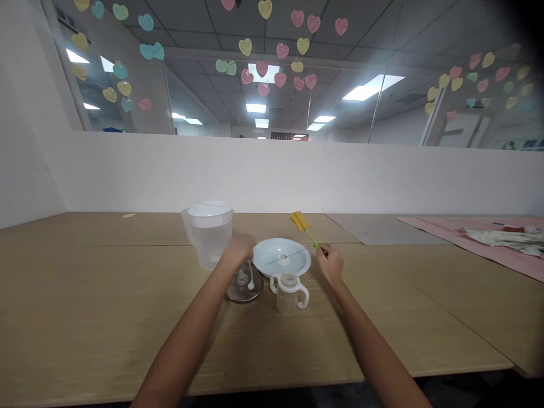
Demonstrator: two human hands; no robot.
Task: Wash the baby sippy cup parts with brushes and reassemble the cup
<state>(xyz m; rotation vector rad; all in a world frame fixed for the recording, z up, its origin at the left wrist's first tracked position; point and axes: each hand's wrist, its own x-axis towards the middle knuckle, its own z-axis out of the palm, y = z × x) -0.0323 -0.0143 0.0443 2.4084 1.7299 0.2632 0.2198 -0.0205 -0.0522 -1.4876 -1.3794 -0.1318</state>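
Note:
My right hand [330,263] is closed around the green handle of a bottle brush [301,222] with a yellow sponge head, held up right of a white basin [262,245]. My left hand [240,247] is over the basin's left edge, beside a clear plastic pitcher [208,241]; its fingers are blurred and partly hidden. Under it, a dark metal tray [244,294] holds a clear bottle nipple [242,276] and a straw with a white ball end [251,285]. In front of the basin a two-handled baby bottle [288,297] stands upright without its cap. A thin line or rod crosses the basin.
The wooden table [106,306] extends to a white wall [280,175] at the back. On the right lies a pink cloth [442,235] with a crumpled pale cloth [505,241] on it. A small flat pale piece [130,215] lies at the back left.

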